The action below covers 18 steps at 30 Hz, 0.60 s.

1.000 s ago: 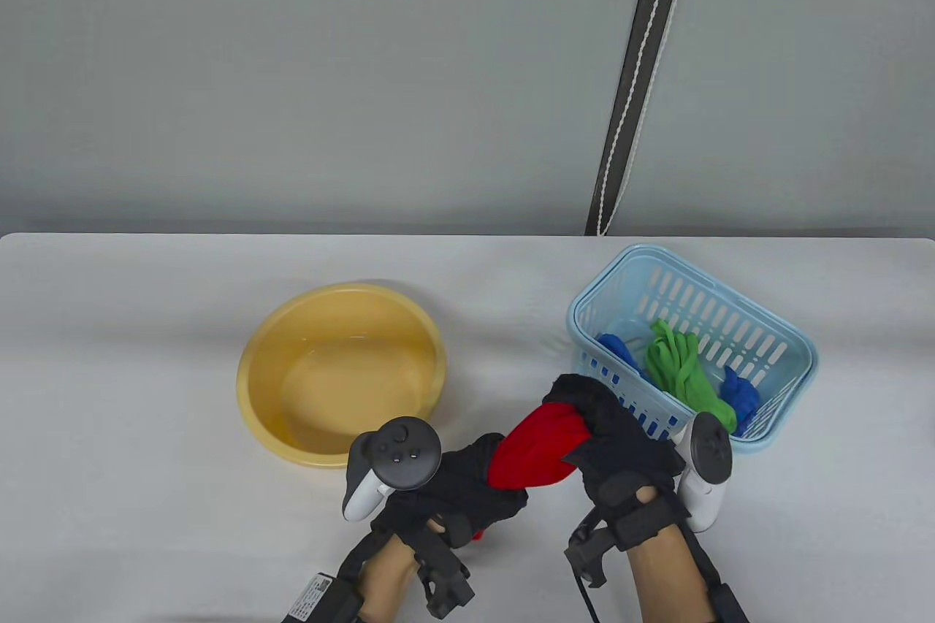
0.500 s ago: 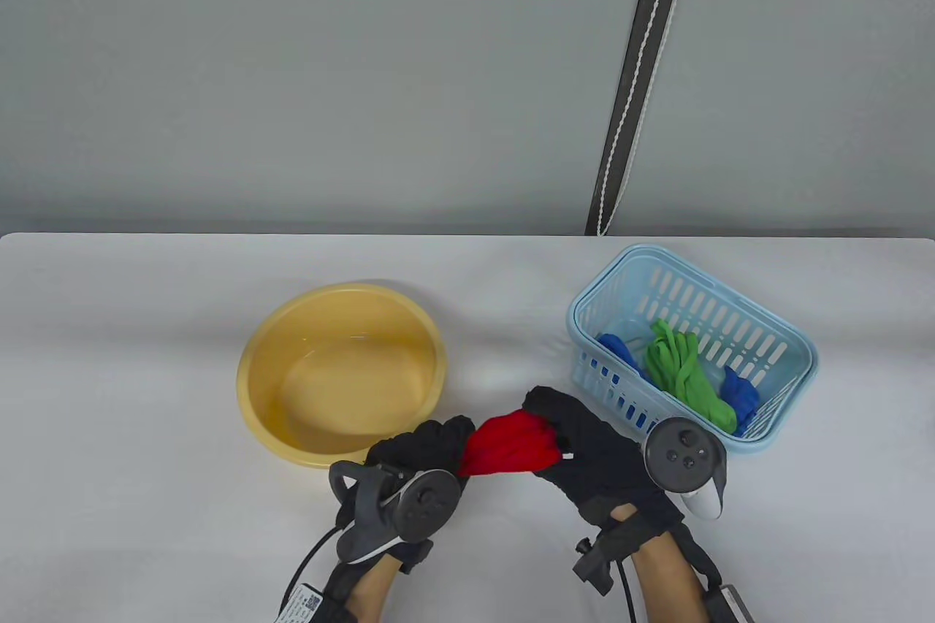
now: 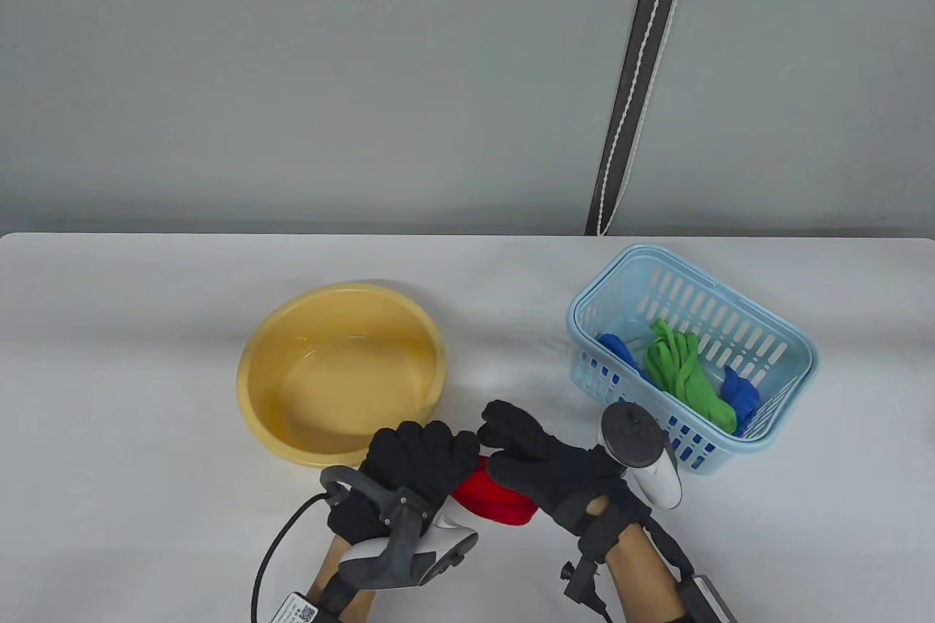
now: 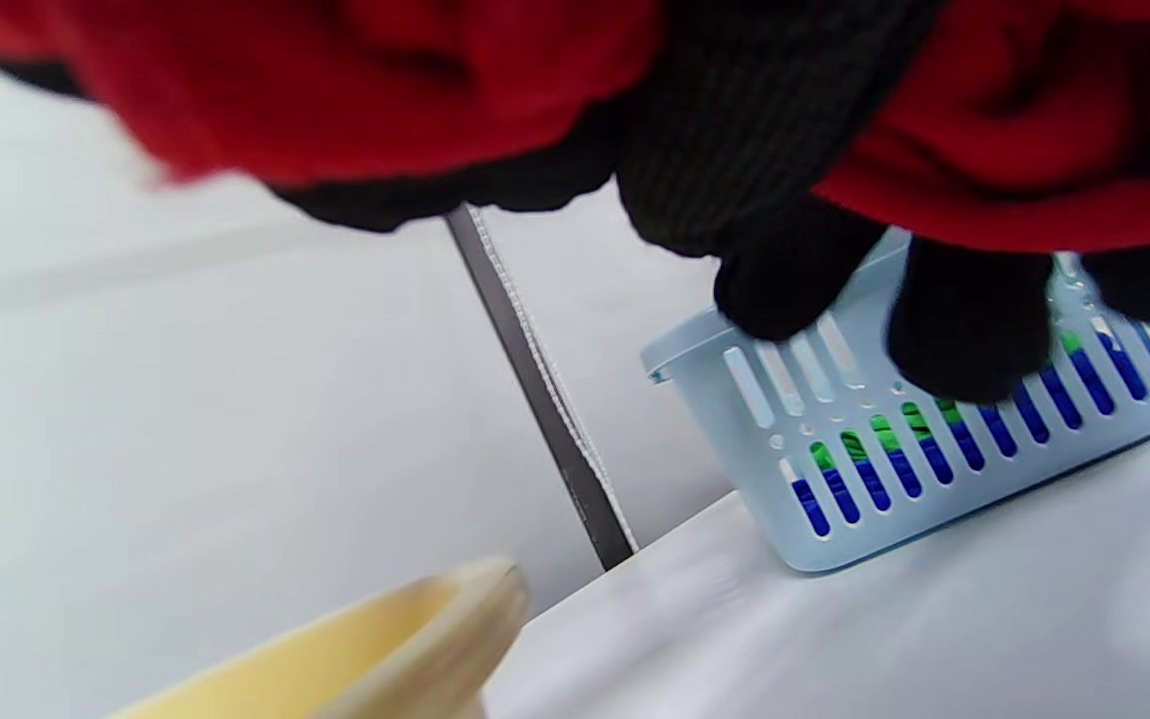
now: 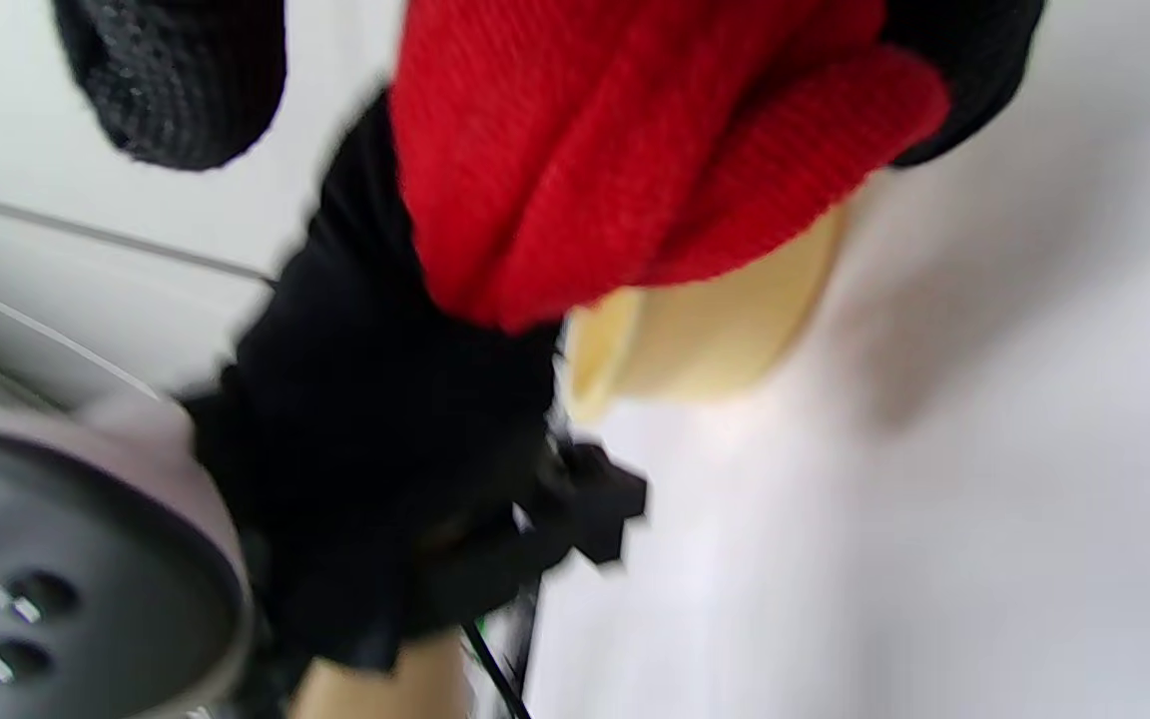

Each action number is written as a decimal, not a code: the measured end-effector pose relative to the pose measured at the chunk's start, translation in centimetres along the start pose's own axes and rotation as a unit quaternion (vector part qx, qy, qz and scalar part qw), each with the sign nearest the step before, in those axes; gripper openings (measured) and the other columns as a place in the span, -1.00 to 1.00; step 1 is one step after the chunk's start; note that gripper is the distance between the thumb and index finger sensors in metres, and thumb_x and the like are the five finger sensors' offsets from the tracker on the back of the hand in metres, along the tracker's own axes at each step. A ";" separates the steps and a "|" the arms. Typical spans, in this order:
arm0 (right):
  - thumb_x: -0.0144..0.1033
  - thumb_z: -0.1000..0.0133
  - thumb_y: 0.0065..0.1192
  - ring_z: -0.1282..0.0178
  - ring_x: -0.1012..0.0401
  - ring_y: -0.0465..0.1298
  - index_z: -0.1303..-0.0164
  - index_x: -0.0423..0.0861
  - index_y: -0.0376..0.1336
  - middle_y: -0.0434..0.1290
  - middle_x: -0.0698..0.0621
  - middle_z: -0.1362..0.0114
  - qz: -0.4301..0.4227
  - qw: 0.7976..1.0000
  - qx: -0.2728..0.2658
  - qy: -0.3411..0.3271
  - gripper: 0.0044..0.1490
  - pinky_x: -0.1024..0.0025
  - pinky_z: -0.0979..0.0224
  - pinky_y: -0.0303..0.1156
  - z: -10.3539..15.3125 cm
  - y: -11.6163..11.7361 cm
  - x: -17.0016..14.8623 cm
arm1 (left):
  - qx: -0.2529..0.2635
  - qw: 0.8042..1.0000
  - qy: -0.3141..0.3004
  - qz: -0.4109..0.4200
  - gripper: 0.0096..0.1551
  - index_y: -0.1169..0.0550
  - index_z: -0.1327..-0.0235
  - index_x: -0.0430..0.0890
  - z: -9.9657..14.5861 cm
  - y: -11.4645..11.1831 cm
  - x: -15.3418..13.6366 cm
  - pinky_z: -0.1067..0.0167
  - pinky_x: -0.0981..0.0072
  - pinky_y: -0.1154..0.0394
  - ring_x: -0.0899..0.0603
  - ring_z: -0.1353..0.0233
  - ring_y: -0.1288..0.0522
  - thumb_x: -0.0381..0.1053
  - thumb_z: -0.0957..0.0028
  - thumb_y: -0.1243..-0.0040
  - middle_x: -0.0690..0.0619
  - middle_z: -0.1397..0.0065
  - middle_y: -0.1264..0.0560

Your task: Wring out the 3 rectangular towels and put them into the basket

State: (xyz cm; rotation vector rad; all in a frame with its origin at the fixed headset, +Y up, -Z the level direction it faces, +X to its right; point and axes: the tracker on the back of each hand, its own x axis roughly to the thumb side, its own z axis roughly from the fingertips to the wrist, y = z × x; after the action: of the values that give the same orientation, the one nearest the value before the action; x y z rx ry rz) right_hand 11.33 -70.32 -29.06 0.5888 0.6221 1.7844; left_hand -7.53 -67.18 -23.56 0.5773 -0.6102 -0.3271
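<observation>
Both black-gloved hands, left hand (image 3: 416, 459) and right hand (image 3: 544, 466), clamp the bunched red cloth towel (image 3: 493, 499) between them above the white worktop (image 3: 146, 396), gripping opposite ends, probably to twist water out before the slotted pale-blue plastic basket (image 3: 789, 349).

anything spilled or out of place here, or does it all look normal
Nothing stands out. The yellow basin and the blue basket sit upright on the table. The green towel and blue towel lie inside the basket. Both the left hand and right hand grip the red towel.
</observation>
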 end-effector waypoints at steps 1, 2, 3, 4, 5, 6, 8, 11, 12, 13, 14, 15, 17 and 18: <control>0.36 -0.08 0.37 -0.49 -0.44 0.39 -0.82 -0.22 -0.17 0.13 -0.48 -0.72 0.012 1.000 0.017 0.017 0.40 -0.28 -0.26 0.45 -0.2 0.2 -0.1 | 0.001 1.000 -0.003 -0.005 -0.55 -0.57 -0.15 0.22 -0.1 0.0 0.2 0.31 0.04 -0.67 -0.13 0.24 -0.71 0.14 -0.02 -0.52 0.08 0.03 -0.70; 0.33 -0.05 0.43 -0.39 -0.35 0.50 -0.81 -0.23 -0.16 0.23 -0.45 -0.67 0.032 0.999 0.025 0.023 0.42 -0.18 -0.19 0.50 -0.5 0.3 -0.2 | -0.001 1.000 -0.008 -0.008 -0.56 -0.58 -0.14 0.23 -0.2 0.0 0.5 0.31 0.04 -0.67 -0.13 0.24 -0.71 0.14 -0.01 -0.52 0.08 0.03 -0.70; 0.30 -0.02 0.49 -0.32 -0.29 0.56 -0.80 -0.25 -0.14 0.30 -0.43 -0.63 0.042 0.998 0.028 0.033 0.44 -0.13 -0.15 0.53 -0.6 0.5 -0.3 | 0.001 1.000 -0.010 -0.008 -0.56 -0.58 -0.13 0.23 -0.2 0.0 0.6 0.31 0.04 -0.67 -0.13 0.24 -0.71 0.14 -0.01 -0.52 0.08 0.03 -0.70; 0.28 0.00 0.52 -0.25 -0.22 0.60 -0.79 -0.27 -0.13 0.35 -0.40 -0.59 0.060 0.996 0.042 0.045 0.45 -0.08 -0.13 0.54 -0.8 0.6 -0.4 | 0.000 1.000 -0.010 -0.008 -0.56 -0.58 -0.13 0.22 -0.2 0.0 0.7 0.31 0.04 -0.67 -0.13 0.24 -0.71 0.14 -0.01 -0.52 0.08 0.03 -0.70; 0.27 0.02 0.55 -0.19 -0.15 0.63 -0.78 -0.28 -0.11 0.40 -0.37 -0.54 0.070 0.995 0.045 0.051 0.45 -0.04 -0.11 0.56 -1.0 0.7 -0.4 | 0.000 1.000 -0.010 -0.008 -0.56 -0.58 -0.13 0.22 -0.2 0.0 0.7 0.31 0.04 -0.67 -0.13 0.24 -0.71 0.14 -0.01 -0.53 0.08 0.03 -0.70; 0.21 0.01 0.59 -0.14 -0.11 0.64 -0.77 -0.31 -0.08 0.45 -0.34 -0.49 0.074 0.995 0.045 0.056 0.43 -0.02 -0.09 0.56 -1.1 0.9 -0.4 | 0.000 1.000 -0.010 -0.008 -0.56 -0.58 -0.13 0.22 -0.3 0.0 0.7 0.31 0.05 -0.67 -0.13 0.24 -0.71 0.15 -0.01 -0.52 0.08 0.03 -0.70; 0.12 0.00 0.65 -0.08 -0.05 0.64 -0.74 -0.29 0.02 0.51 -0.27 -0.40 0.117 0.989 0.047 0.073 0.32 0.02 -0.07 0.57 -1.3 1.3 -0.3 | -0.003 1.000 -0.007 -0.006 -0.56 -0.59 -0.12 0.21 -0.3 -0.1 0.6 0.32 0.06 -0.67 -0.12 0.25 -0.71 0.16 0.00 -0.53 0.09 0.04 -0.70; -0.01 -0.03 0.69 0.01 0.02 0.66 -0.58 -0.21 0.20 0.57 -0.15 -0.27 0.197 0.975 0.032 0.094 0.04 0.08 -0.02 0.58 -1.6 1.9 0.1 | -0.017 1.000 -0.003 -0.004 -0.57 -0.61 -0.09 0.20 -0.2 -0.5 0.7 0.36 0.08 -0.67 -0.10 0.29 -0.70 0.18 0.02 -0.55 0.10 0.08 -0.71; -0.04 -0.05 0.69 0.02 0.03 0.66 -0.51 -0.18 0.24 0.58 -0.13 -0.24 0.225 0.969 0.020 0.102 -0.06 0.09 -0.01 0.58 -1.6 2.1 0.2 | -0.022 1.000 0.000 -0.001 -0.57 -0.62 -0.08 0.19 -0.3 -0.6 0.7 0.37 0.10 -0.67 -0.09 0.31 -0.70 0.19 0.02 -0.55 0.11 0.10 -0.72; -0.08 -0.07 0.68 0.02 0.03 0.66 -0.45 -0.15 0.27 0.59 -0.11 -0.23 0.256 0.961 0.002 0.104 -0.15 0.09 0.00 0.59 -1.6 2.3 0.5 | -0.028 1.000 0.007 0.004 -0.57 -0.63 -0.07 0.18 -0.3 -0.6 0.7 0.39 0.11 -0.67 -0.08 0.33 -0.70 0.20 0.02 -0.55 0.11 0.12 -0.73; -0.13 -0.08 0.67 0.02 0.03 0.68 -0.39 -0.12 0.30 0.60 -0.09 -0.21 0.284 0.953 -0.014 0.105 -0.24 0.09 0.02 0.60 -1.6 2.4 0.7 | -0.029 0.999 0.011 0.006 -0.58 -0.64 -0.06 0.17 -0.3 -0.6 0.8 0.41 0.12 -0.67 -0.07 0.36 -0.70 0.22 0.02 -0.54 0.11 0.15 -0.73; -0.16 -0.08 0.66 0.00 0.01 0.70 -0.36 -0.11 0.31 0.61 -0.10 -0.20 0.305 0.946 -0.034 0.105 -0.28 0.09 0.03 0.61 -1.5 2.6 0.9 | -0.033 0.999 0.016 0.008 -0.58 -0.65 -0.05 0.16 -0.4 -0.7 0.8 0.44 0.14 -0.67 -0.06 0.38 -0.70 0.23 0.02 -0.54 0.12 0.18 -0.74; -0.21 -0.10 0.62 -0.06 -0.08 0.73 -0.29 -0.09 0.33 0.62 -0.17 -0.25 0.354 0.927 -0.076 0.095 -0.38 0.04 0.03 0.65 -1.3 3.0 1.1 | -0.042 0.998 0.029 0.020 -0.58 -0.66 -0.03 0.14 -0.5 -0.7 0.7 0.48 0.16 -0.67 -0.05 0.43 -0.69 0.25 0.02 -0.53 0.13 0.22 -0.75; -0.22 -0.10 0.61 -0.07 -0.10 0.73 -0.29 -0.08 0.33 0.62 -0.20 -0.25 0.383 0.914 -0.099 0.092 -0.39 0.02 0.02 0.65 -1.2 3.2 1.2 | -0.047 0.998 0.036 0.028 -0.58 -0.67 -0.02 0.12 -0.5 -0.8 0.7 0.50 0.17 -0.67 -0.04 0.44 -0.69 0.26 0.01 -0.53 0.14 0.24 -0.75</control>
State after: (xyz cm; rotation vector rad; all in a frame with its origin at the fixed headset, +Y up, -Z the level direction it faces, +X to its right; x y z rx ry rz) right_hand 7.99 -70.15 -27.73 0.5668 0.3343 2.6293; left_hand -6.72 -67.90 -24.03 0.4778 -0.5382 -0.2793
